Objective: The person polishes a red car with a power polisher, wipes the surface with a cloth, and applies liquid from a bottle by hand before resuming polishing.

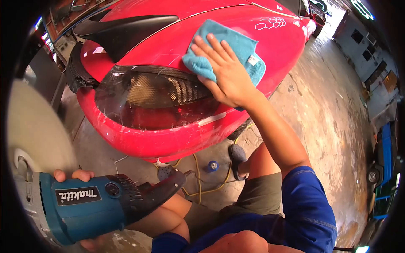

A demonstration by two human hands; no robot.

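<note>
My right hand [225, 76] lies flat on a folded blue microfiber cloth [236, 40], its fingers stretched out and pressing it against the red car body panel [168, 46]. A small white tag shows on the cloth. On the left, my left hand [74, 175] is wrapped round a teal Makita polisher [84, 198]; only some fingertips show above and below its body. The polisher's large cream pad [38, 122] looks blurred at the left edge. Just below the cloth is the clear headlight cover [122, 99], with whitish smears on and around it.
A yellow cord [198, 181] and a small blue round object [212, 166] lie on the concrete floor [325, 114] beneath the car. A black curved trim piece [126, 31] stands out from the red bodywork. Along the right wall is a blue vehicle-like object [382, 156].
</note>
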